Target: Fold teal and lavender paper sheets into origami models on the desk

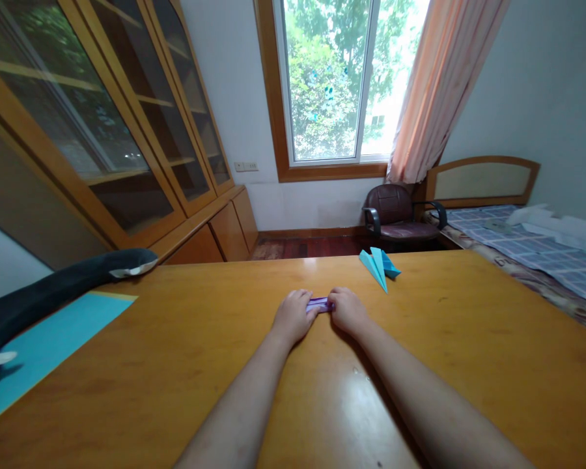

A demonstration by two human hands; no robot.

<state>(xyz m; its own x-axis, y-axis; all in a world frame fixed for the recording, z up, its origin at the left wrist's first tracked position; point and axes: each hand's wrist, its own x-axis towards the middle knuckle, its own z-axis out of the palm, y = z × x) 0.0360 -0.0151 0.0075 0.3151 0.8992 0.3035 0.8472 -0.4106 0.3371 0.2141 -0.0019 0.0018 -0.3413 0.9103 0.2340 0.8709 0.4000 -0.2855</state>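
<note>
Between my two hands, low over the wooden table (215,365), lies a narrow strip of folded purple paper (319,304). My left hand (294,316) grips its left end, thumb toward me and fingers on the far side. The right end is held in the curled fingers of my right hand (346,310). Both ends of the strip are hidden under the fingers. Beyond my right hand rest a light blue folded paper plane (377,266) and a darker blue folded paper piece (390,266), which touch or overlap.
At the left, a dark stuffed toy (73,280) lies across a blue sheet with a yellow edge (63,339). Past the table stand a glass-door cabinet (176,117), a maroon armchair (393,208) and a bed (512,241). A window (329,91) with a pink curtain (444,78) is behind.
</note>
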